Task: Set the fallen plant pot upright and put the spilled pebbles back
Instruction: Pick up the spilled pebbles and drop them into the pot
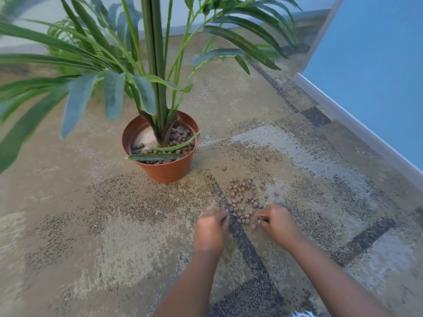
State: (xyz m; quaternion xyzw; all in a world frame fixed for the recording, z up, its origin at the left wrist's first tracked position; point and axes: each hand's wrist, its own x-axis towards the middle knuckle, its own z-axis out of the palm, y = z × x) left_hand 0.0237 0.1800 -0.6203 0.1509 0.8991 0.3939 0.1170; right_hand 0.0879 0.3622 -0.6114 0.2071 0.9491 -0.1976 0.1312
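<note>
The terracotta plant pot (164,170) stands upright on the carpet, with a tall green palm-like plant (155,65) in it and brown pebbles partly covering a pale filling. A heap of spilled pebbles (242,197) lies on the carpet to the pot's right and nearer to me. My left hand (210,227) rests at the heap's near left edge, fingers curled among the pebbles. My right hand (278,221) sits at the near right edge, fingertips pinched down on pebbles. Whether either hand holds pebbles is hidden by the fingers.
A blue wall (377,65) with a grey skirting board (357,126) runs along the right. Long leaves (75,104) hang over the floor left of the pot. A few stray pebbles (262,159) lie farther out on the patterned carpet.
</note>
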